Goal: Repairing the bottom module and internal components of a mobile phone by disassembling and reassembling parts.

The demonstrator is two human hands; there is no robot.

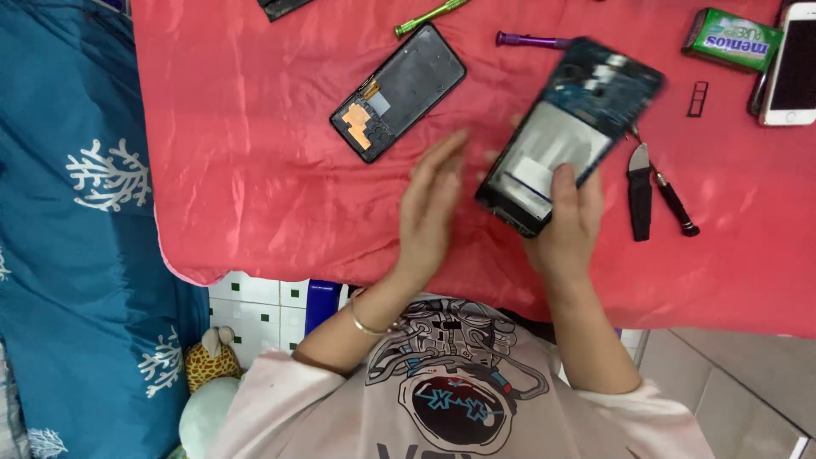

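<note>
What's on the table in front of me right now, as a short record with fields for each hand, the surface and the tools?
right hand: grips the opened phone body, lifted and tilted, blurred
left hand: open, beside the phone body; contact unclear
surface: red cloth
loose part: black phone panel, lying left of the hands
tools: black pry tool and screwdriver, right of the right hand
far corner: white phone, green packet

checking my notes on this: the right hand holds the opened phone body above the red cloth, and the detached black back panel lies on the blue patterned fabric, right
Not quite. The head view shows the right hand holding the opened phone body above the red cloth, but the detached black back panel lies on that same red cloth, not on the blue patterned fabric.
</note>
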